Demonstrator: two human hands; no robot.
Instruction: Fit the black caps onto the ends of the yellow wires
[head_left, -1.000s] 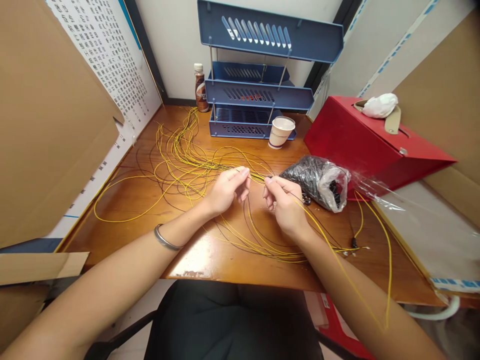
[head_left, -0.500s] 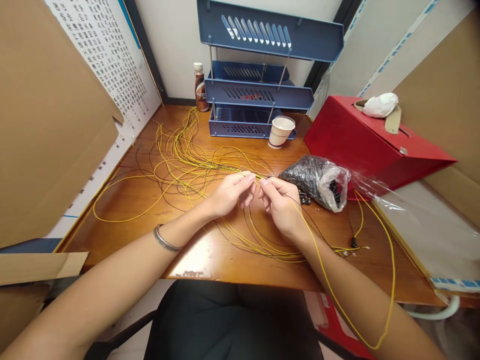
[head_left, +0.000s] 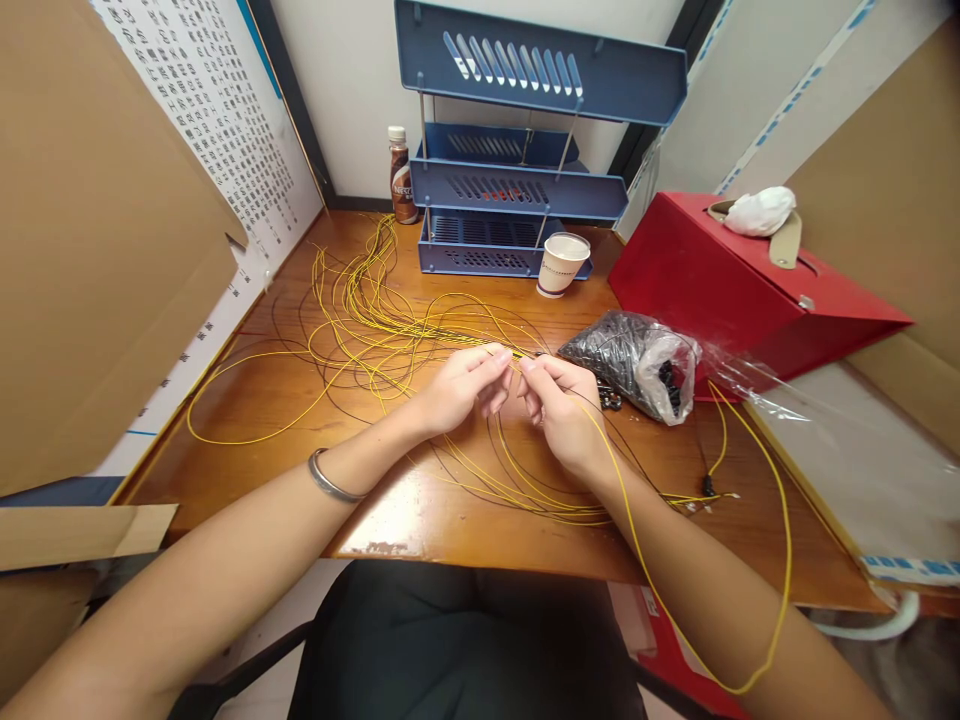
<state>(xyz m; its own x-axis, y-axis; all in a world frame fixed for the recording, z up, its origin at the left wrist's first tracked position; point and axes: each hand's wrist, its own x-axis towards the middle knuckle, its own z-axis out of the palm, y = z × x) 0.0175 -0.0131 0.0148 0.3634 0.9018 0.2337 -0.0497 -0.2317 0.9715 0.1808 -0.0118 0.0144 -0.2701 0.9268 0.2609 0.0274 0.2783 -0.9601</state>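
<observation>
Close together over the middle of the table, both my hands pinch thin yellow wire. My left hand (head_left: pixel 466 385) has thumb and forefinger closed on it. My right hand (head_left: pixel 559 400) pinches the same strand a short way to the right; the exact spot between the fingertips is too small to make out. A yellow wire (head_left: pixel 628 510) loops from the right hand down across my right forearm. Behind and left of the hands spreads a tangle of yellow and dark wires (head_left: pixel 360 300). Beneath them a bundle of wires (head_left: pixel 517 490) curves to a small black connector (head_left: pixel 707 486) on the right.
A clear plastic bag of black parts (head_left: pixel 630 355) lies beside my right hand, some loose black pieces next to it. Behind stand a paper cup (head_left: pixel 562 265), a blue tray rack (head_left: pixel 517 190), a brown bottle (head_left: pixel 401 180) and a red box (head_left: pixel 742 290).
The hands stay almost still. The yellow loop over my right forearm has shifted slightly.
</observation>
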